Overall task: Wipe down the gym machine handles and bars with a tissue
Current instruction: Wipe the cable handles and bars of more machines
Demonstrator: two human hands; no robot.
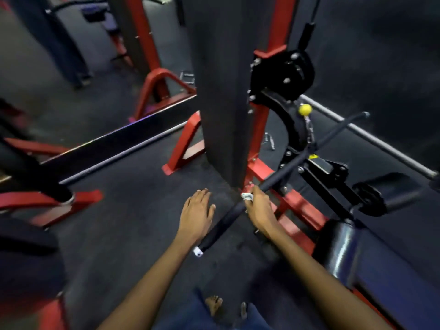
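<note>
Head view: right hand (258, 206) gripped tissue (247, 196) around bar (228, 216), mid-wipe; left hand (196, 210) hovered open. Next move likely required sliding along the bar.

Left grip (197, 211) hovers flat, fingers straight; right grip (258, 207) curled, clenched.

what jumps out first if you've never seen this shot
The right hand, low in the middle, grips a long black bar with a white tissue pinched against it. The left hand hangs open beside the bar. A yellow ball glows on the red frame behind.
</note>
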